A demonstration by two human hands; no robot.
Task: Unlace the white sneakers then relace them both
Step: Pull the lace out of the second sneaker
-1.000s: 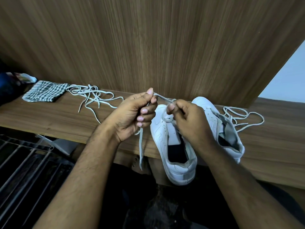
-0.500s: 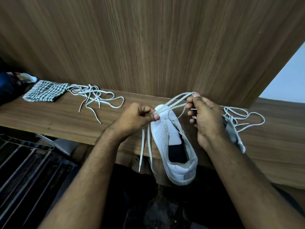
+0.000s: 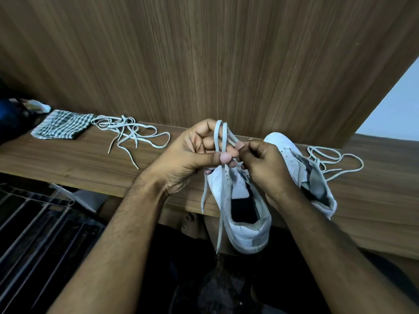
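Head view hides the toe of the near white leather sneaker (image 3: pixel 244 214) behind both hands. The left hand (image 3: pixel 192 155) and right hand (image 3: pixel 265 168) meet just above it, each pinching the flat grey-white lace (image 3: pixel 221 141), whose ends hang past the wooden shelf (image 3: pixel 68 164). The second white sneaker (image 3: pixel 313 177) lies partly behind the right wrist.

I can read no words, brand or number here; any mark on my sneakers (image 3: pixel 247 214) is perhaps too faint.
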